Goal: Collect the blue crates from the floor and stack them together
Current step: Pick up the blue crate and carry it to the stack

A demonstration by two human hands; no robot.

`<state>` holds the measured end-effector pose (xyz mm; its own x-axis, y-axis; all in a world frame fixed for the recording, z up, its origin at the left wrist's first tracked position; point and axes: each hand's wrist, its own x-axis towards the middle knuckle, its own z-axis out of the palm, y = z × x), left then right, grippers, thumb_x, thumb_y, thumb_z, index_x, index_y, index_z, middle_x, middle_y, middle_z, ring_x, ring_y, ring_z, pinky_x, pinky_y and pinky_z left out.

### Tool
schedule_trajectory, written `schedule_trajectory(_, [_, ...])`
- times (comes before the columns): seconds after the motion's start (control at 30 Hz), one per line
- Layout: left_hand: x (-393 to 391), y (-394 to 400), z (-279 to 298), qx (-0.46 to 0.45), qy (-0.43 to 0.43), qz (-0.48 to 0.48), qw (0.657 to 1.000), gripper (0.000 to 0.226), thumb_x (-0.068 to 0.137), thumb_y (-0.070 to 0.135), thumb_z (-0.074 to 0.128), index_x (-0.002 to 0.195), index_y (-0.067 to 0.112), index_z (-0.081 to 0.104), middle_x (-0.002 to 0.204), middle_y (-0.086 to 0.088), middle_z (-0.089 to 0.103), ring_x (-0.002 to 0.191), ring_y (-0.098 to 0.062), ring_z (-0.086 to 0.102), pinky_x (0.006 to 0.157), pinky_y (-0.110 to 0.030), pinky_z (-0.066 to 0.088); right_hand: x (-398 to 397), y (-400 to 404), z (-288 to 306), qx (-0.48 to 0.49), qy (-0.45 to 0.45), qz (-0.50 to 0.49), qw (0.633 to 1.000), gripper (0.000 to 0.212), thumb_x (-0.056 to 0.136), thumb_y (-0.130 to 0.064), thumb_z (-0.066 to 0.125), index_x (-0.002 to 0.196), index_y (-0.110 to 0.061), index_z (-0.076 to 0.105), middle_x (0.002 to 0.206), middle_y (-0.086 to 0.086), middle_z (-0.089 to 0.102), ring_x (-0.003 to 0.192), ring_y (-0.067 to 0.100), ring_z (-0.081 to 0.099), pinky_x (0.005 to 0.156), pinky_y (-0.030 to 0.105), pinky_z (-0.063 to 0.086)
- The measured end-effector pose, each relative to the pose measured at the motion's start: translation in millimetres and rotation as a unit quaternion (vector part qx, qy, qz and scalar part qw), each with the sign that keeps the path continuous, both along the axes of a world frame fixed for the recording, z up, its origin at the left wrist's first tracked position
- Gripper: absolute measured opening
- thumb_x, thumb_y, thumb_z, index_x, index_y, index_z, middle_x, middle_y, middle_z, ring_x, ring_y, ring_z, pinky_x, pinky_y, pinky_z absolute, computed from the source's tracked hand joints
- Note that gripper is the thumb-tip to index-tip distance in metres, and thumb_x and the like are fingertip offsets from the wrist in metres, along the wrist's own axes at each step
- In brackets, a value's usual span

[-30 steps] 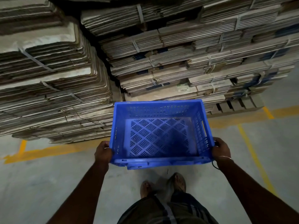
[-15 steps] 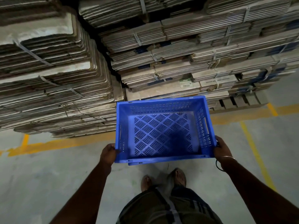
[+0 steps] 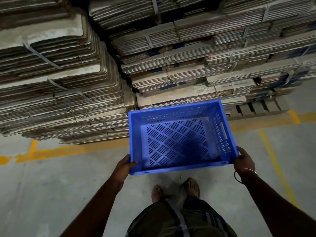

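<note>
We stood on a grey concrete floor marked with yellow painted lines, facing tall stacks of strapped, flattened cardboard that filled the view beyond the line, the right-hand stacks resting on a wooden pallet. The blue crate was off the floor, carried in front of us above our sandalled feet, its far wall close to the foot of the cardboard. Our left hand clamped the near left corner of the rim, fingers curled over its top edge, and our right hand gripped the near right corner, fingers wrapped round the outside wall. We judged this two-corner hold to be chosen so that the load stayed balanced between both arms and the open top stayed level and facing up, which is how a crate has to sit to nest or rest on another. The crate was empty; its slotted bottom showed clearly, and a handle slot opened in the right-hand wall. As we read it, the long axis ran roughly from us toward the cardboard, turned a little to the right, so the near edge sat slightly askew to our body. No other crate and no existing stack appeared in view, so we supposed the carrying was under way and the stacking place lay somewhere out of sight.
</note>
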<state>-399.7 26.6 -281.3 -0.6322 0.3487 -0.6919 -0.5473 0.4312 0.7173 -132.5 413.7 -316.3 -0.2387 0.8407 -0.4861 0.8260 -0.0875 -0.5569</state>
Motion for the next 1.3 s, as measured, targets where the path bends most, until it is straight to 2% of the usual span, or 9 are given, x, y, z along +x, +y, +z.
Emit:
schedule_trajectory(0.23, [-2.2, -6.4, -7.8, -0.035, 0.033, -0.041, 0.998, 0.042, 0.092, 0.007, 0.061, 0.126, 0.032, 0.062, 0.12, 0.004, 0.071, 0.109, -0.019, 0.068, 0.096, -0.042, 0.053, -2.5, -6.3, 4.4, 0.005, 0.01, 0.021, 1.0, 0.054, 0.082, 0.002, 0.05, 0.13, -0.023, 0.056, 0.104, 0.013, 0.065, 0.091, 0.032, 0.058, 0.077, 0.033, 0.041])
schedule_trajectory(0.37, [1.1, -8.5, -7.4, -0.04, 0.046, -0.04, 0.997, 0.045, 0.093, 0.005, 0.059, 0.129, 0.032, 0.058, 0.119, 0.009, 0.07, 0.108, -0.013, 0.067, 0.094, -0.037, 0.052, 1.9, -9.3, 3.3, -0.007, 0.019, 0.039, 0.999, 0.055, 0.085, 0.0, 0.052, 0.135, -0.024, 0.052, 0.118, 0.015, 0.064, 0.104, 0.036, 0.059, 0.083, 0.035, 0.042])
schedule_trajectory(0.57, [6.1, -2.3, -2.0, -0.051, 0.081, -0.057, 0.994, 0.043, 0.092, 0.006, 0.064, 0.126, 0.03, 0.055, 0.119, 0.006, 0.069, 0.108, -0.017, 0.067, 0.082, -0.031, 0.054, 10.7, -1.9, -0.8, -0.035, 0.019, 0.086, 0.996, 0.056, 0.088, -0.005, 0.053, 0.138, -0.029, 0.046, 0.124, 0.014, 0.063, 0.099, 0.03, 0.057, 0.081, 0.033, 0.04])
schedule_trajectory(0.63, [13.5, 1.9, -3.6, -0.053, 0.126, -0.078, 0.988, 0.05, 0.086, 0.0, 0.069, 0.124, 0.029, 0.055, 0.121, 0.001, 0.068, 0.111, -0.021, 0.066, 0.086, -0.039, 0.057, 12.3, -7.9, -1.5, -0.03, 0.02, 0.096, 0.995, 0.059, 0.089, -0.008, 0.052, 0.142, -0.033, 0.04, 0.124, 0.012, 0.062, 0.103, 0.034, 0.059, 0.081, 0.034, 0.041])
schedule_trajectory(0.7, [25.8, 3.7, -8.9, -0.089, 0.173, -0.111, 0.975, 0.064, 0.078, 0.0, 0.075, 0.133, 0.025, 0.053, 0.13, -0.002, 0.055, 0.117, -0.021, 0.058, 0.099, -0.044, 0.052, 16.9, -13.1, -3.3, -0.019, 0.02, 0.102, 0.994, 0.061, 0.092, -0.013, 0.052, 0.147, -0.033, 0.033, 0.129, 0.015, 0.059, 0.11, 0.04, 0.058, 0.084, 0.038, 0.043])
schedule_trajectory(0.8, [47.9, 0.0, -20.1, -0.198, 0.22, -0.199, 0.934, 0.098, 0.081, 0.017, 0.08, 0.157, 0.019, 0.018, 0.152, -0.009, 0.021, 0.14, -0.025, 0.032, 0.114, -0.04, 0.036, 24.7, -15.6, -5.5, -0.024, 0.014, 0.103, 0.994, 0.062, 0.096, -0.02, 0.053, 0.151, -0.029, 0.025, 0.139, 0.018, 0.052, 0.119, 0.043, 0.053, 0.094, 0.043, 0.042])
schedule_trajectory(0.9, [63.3, -3.7, -22.2, -0.253, 0.21, -0.217, 0.919, 0.11, 0.085, 0.022, 0.077, 0.158, 0.019, -0.004, 0.165, -0.016, -0.009, 0.153, -0.032, 0.006, 0.12, -0.042, 0.022, 32.6, -12.5, -5.2, -0.023, 0.012, 0.132, 0.991, 0.062, 0.096, -0.024, 0.053, 0.151, -0.031, 0.026, 0.134, 0.018, 0.057, 0.114, 0.041, 0.057, 0.088, 0.04, 0.044])
schedule_trajectory(1.07, [76.7, 2.2, -13.7, -0.272, 0.181, -0.177, 0.928, 0.099, 0.09, 0.025, 0.071, 0.159, 0.02, 0.001, 0.166, -0.008, -0.008, 0.152, -0.028, 0.013, 0.119, -0.04, 0.025, 43.9, 7.0, -14.1, -0.01, 0.016, 0.198, 0.98, 0.056, 0.096, -0.029, 0.052, 0.148, -0.033, 0.031, 0.126, 0.015, 0.063, 0.106, 0.039, 0.062, 0.079, 0.036, 0.046])
schedule_trajectory(1.3, [64.5, 4.2, -14.7, -0.242, 0.16, -0.117, 0.95, 0.088, 0.086, 0.021, 0.075, 0.157, 0.022, 0.023, 0.166, -0.001, 0.009, 0.144, -0.029, 0.035, 0.112, -0.044, 0.038, 37.7, 2.7, -16.8, 0.036, -0.006, 0.225, 0.974, 0.055, 0.095, -0.022, 0.053, 0.146, -0.018, 0.035, 0.111, 0.024, 0.066, 0.094, 0.045, 0.064, 0.072, 0.037, 0.046])
